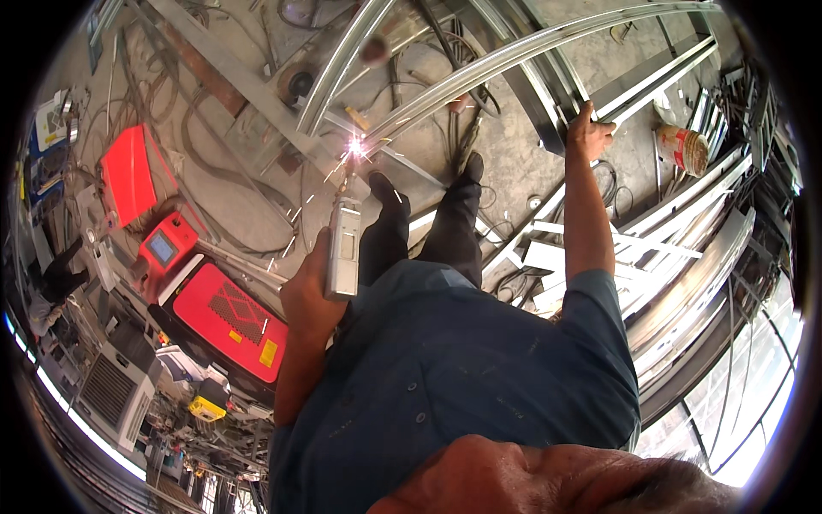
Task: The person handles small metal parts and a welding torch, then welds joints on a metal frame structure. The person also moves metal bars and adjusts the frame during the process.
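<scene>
The head view shows the left hand (310, 295) wrapped tight around a grey welding gun (344, 247), sparks (355, 147) flying just past its tip. The right hand (589, 128) grips a metal rail (514, 53). Sparks could burn the bare hands if they land close.

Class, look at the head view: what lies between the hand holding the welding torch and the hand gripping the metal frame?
The person's two dark-trousered legs, seen in the head view.
</scene>
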A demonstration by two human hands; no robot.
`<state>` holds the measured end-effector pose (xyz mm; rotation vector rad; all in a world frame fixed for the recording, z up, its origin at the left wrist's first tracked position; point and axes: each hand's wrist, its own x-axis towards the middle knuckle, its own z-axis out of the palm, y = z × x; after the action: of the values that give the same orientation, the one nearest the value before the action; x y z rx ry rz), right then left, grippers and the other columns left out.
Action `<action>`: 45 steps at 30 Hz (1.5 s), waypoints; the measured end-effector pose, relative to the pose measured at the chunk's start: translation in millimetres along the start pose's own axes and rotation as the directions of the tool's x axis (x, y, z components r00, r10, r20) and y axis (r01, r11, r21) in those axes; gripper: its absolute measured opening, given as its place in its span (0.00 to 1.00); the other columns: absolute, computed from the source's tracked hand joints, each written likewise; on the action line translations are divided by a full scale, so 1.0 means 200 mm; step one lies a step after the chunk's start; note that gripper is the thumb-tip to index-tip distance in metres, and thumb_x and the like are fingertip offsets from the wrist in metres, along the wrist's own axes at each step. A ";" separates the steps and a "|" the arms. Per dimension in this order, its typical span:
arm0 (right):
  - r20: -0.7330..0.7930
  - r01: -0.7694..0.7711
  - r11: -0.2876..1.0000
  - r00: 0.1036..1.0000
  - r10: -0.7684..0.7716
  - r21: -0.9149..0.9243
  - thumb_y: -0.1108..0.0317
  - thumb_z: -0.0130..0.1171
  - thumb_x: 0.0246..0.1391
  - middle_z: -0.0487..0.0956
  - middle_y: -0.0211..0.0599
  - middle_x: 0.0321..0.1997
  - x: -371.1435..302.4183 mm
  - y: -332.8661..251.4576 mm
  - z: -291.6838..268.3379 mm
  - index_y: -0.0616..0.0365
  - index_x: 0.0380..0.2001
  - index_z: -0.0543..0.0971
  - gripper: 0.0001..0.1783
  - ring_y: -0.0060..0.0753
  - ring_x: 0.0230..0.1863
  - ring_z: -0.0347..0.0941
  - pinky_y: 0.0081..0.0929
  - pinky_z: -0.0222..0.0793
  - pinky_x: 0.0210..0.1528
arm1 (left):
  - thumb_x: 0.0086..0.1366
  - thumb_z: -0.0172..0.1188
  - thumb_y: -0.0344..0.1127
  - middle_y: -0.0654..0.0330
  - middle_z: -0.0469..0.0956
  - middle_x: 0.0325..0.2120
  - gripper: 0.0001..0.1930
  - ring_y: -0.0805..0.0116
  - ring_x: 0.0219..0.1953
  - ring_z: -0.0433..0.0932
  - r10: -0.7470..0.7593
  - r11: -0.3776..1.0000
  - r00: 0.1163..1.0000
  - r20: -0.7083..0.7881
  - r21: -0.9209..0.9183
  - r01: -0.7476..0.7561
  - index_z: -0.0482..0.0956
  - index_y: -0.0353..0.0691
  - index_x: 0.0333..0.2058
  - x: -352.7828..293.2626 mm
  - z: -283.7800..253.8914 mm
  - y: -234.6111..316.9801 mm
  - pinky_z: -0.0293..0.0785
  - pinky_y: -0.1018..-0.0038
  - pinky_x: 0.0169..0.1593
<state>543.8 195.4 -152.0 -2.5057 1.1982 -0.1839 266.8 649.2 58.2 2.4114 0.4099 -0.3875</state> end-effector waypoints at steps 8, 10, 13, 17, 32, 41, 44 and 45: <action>-0.009 0.022 1.000 1.000 -0.021 0.014 0.25 0.52 0.52 0.59 0.72 0.67 0.02 0.02 0.01 0.69 0.72 0.47 0.64 0.71 0.63 0.66 0.52 0.64 0.64 | 0.55 0.69 0.30 0.50 0.84 0.42 0.29 0.60 0.41 0.85 0.046 0.942 0.999 -0.012 -0.331 -0.048 0.75 0.31 0.57 0.03 -0.23 0.04 0.79 0.68 0.47; 0.011 0.009 1.000 1.000 -0.010 0.022 0.27 0.53 0.53 0.59 0.71 0.67 0.00 0.01 -0.01 0.70 0.72 0.48 0.62 0.69 0.64 0.65 0.52 0.64 0.64 | 0.54 0.70 0.28 0.54 0.85 0.40 0.27 0.68 0.40 0.83 -0.003 0.884 0.999 0.053 -0.467 0.027 0.78 0.32 0.54 0.09 -0.30 -0.03 0.78 0.71 0.46; 0.023 0.001 1.000 1.000 -0.001 0.012 0.31 0.53 0.55 0.58 0.69 0.68 -0.01 -0.02 -0.02 0.72 0.72 0.47 0.61 0.66 0.67 0.63 0.50 0.63 0.66 | 0.56 0.70 0.28 0.58 0.84 0.37 0.20 0.71 0.37 0.81 0.021 0.841 0.994 0.103 -0.540 0.038 0.81 0.32 0.47 0.21 -0.40 -0.20 0.77 0.72 0.42; 0.002 0.030 0.998 1.000 -0.030 0.048 0.32 0.54 0.55 0.58 0.73 0.68 0.00 0.00 0.00 0.72 0.71 0.47 0.61 0.68 0.66 0.63 0.49 0.62 0.66 | 0.60 0.71 0.39 0.55 0.83 0.34 0.20 0.71 0.29 0.79 0.032 0.693 0.971 0.236 -0.705 0.149 0.80 0.29 0.45 0.44 -0.50 -0.24 0.75 0.75 0.33; 0.019 -0.026 0.999 0.999 0.026 -0.025 0.32 0.54 0.55 0.59 0.69 0.68 0.00 -0.04 -0.02 0.69 0.71 0.48 0.59 0.68 0.66 0.64 0.52 0.62 0.66 | 0.62 0.70 0.47 0.58 0.83 0.33 0.24 0.73 0.28 0.79 0.087 0.748 0.837 0.540 -0.591 0.304 0.80 0.33 0.47 0.85 -0.41 -0.33 0.74 0.76 0.32; 0.011 -0.015 0.999 1.000 0.015 -0.031 0.31 0.53 0.54 0.58 0.69 0.69 0.01 -0.02 -0.01 0.68 0.73 0.47 0.60 0.67 0.67 0.63 0.51 0.61 0.67 | 0.59 0.73 0.40 0.61 0.82 0.30 0.19 0.75 0.28 0.77 0.018 0.740 0.813 0.582 -0.555 0.380 0.81 0.33 0.42 0.90 -0.38 -0.35 0.72 0.77 0.32; 0.003 -0.008 1.000 1.000 0.008 -0.017 0.26 0.51 0.53 0.58 0.72 0.69 0.01 0.00 -0.01 0.70 0.72 0.48 0.63 0.69 0.67 0.63 0.49 0.60 0.68 | 0.60 0.72 0.40 0.60 0.82 0.31 0.20 0.73 0.28 0.78 0.041 0.773 0.808 0.588 -0.531 0.347 0.80 0.33 0.45 0.91 -0.38 -0.38 0.74 0.75 0.33; 0.000 -0.002 1.000 1.000 0.002 -0.010 0.24 0.50 0.52 0.59 0.73 0.69 0.00 0.00 -0.01 0.70 0.72 0.49 0.64 0.69 0.67 0.62 0.48 0.59 0.69 | 0.61 0.71 0.41 0.59 0.83 0.32 0.20 0.72 0.29 0.79 0.050 0.786 0.806 0.590 -0.521 0.332 0.80 0.32 0.46 0.91 -0.38 -0.39 0.75 0.75 0.34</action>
<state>544.5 194.8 -150.4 -2.5132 1.2038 -0.1776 415.1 790.3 2.7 1.5264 0.3710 -0.8869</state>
